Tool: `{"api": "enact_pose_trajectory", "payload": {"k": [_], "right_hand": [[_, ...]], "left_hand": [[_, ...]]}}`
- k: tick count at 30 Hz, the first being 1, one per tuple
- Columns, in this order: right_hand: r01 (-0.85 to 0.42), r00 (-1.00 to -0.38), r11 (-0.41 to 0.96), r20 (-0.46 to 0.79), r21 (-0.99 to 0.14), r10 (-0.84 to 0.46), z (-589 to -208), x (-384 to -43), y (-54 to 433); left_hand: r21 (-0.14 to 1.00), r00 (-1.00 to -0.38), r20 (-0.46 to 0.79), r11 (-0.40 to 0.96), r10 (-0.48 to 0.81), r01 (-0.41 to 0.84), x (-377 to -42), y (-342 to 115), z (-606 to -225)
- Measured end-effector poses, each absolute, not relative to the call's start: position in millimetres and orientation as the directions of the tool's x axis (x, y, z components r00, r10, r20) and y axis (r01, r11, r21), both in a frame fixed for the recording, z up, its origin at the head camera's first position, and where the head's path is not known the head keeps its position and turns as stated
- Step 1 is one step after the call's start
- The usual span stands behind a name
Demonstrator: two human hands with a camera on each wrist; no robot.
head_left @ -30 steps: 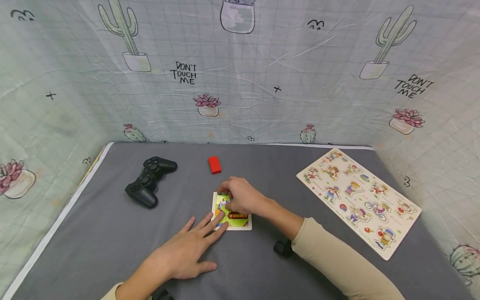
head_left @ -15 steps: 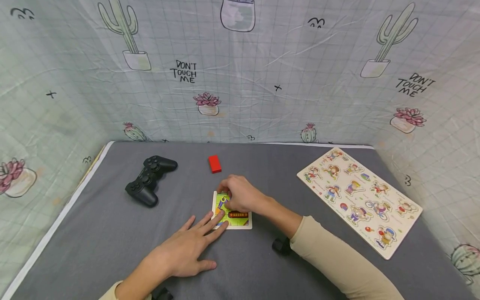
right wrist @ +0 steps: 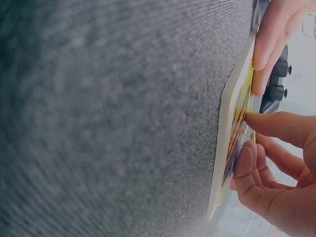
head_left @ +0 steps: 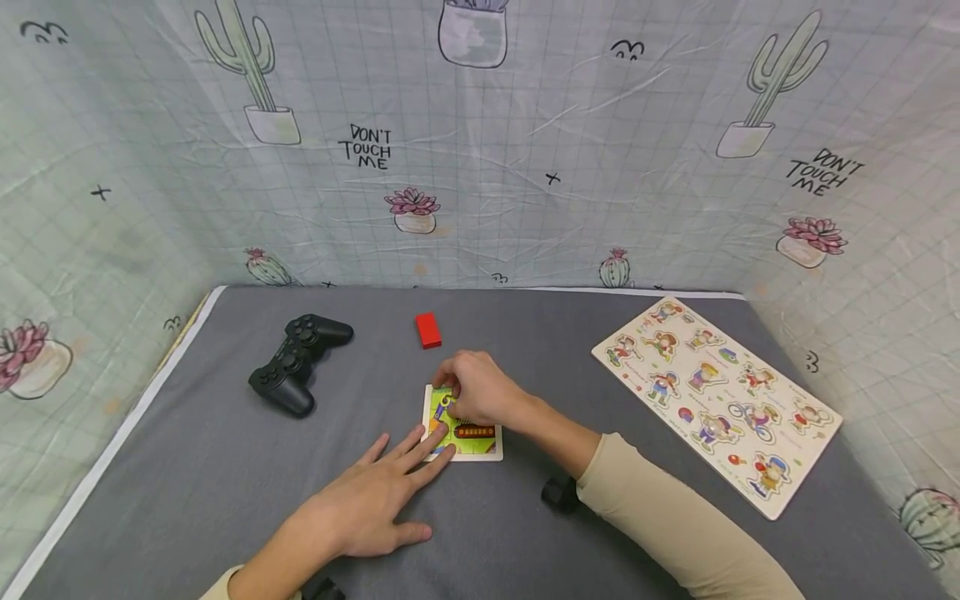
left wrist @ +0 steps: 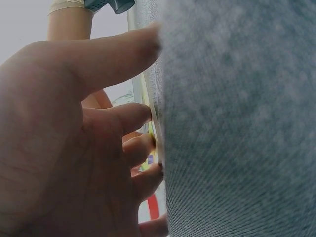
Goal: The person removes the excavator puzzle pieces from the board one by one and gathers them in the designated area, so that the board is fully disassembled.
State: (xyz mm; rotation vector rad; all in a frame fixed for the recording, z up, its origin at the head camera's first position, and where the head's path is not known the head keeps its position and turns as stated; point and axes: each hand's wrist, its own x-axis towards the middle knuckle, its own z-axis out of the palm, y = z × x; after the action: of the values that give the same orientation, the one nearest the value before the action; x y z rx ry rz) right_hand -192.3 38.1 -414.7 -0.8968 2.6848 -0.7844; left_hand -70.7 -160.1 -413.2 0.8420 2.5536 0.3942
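Observation:
A small picture puzzle lies flat on the grey cloth in the head view. It has a pale border and a bright green picture with faint lines across it. My left hand is spread, its fingertips resting on the puzzle's lower left part, the thumb out on the cloth. Over the upper part my right hand bends down, with thumb and curled fingers gripping at the picture surface and top edge. Seen from the right wrist, the right thumb touches the puzzle's face. What lies under those fingertips is mostly hidden.
Behind the puzzle lies a red block. A black game controller is at the left. On the right rests a large wooden board with cartoon figures. A patterned curtain hangs along the back and sides.
Both hands stay nearly in place on the puzzle, which has not visibly shifted. Only a slight movement of the head view shows.

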Motion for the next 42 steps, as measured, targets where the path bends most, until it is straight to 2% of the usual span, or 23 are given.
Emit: {"api": "enact_pose_trajectory", "payload": {"k": [9,17,42], "right_hand": [[-0.491,-0.801,0.665,-0.008,-0.563,-0.598,-415.6,-191.3,38.1],[-0.424,-0.832,0.655,-0.017,-0.625,-0.555,-412.4,-195.0,42.6],[-0.309,-0.895,0.700,-0.052,-0.644,-0.443,-410.3,-203.0,75.8]], "left_hand": [[0.391,-0.724,-0.298,0.771,0.623,0.502,-70.0,-159.5,-415.1],[0.393,-0.724,-0.307,0.775,0.618,0.495,-70.0,-159.1,-415.8],[0.385,-0.732,-0.325,0.791,0.599,0.476,-72.3,-156.9,-418.0]]}}
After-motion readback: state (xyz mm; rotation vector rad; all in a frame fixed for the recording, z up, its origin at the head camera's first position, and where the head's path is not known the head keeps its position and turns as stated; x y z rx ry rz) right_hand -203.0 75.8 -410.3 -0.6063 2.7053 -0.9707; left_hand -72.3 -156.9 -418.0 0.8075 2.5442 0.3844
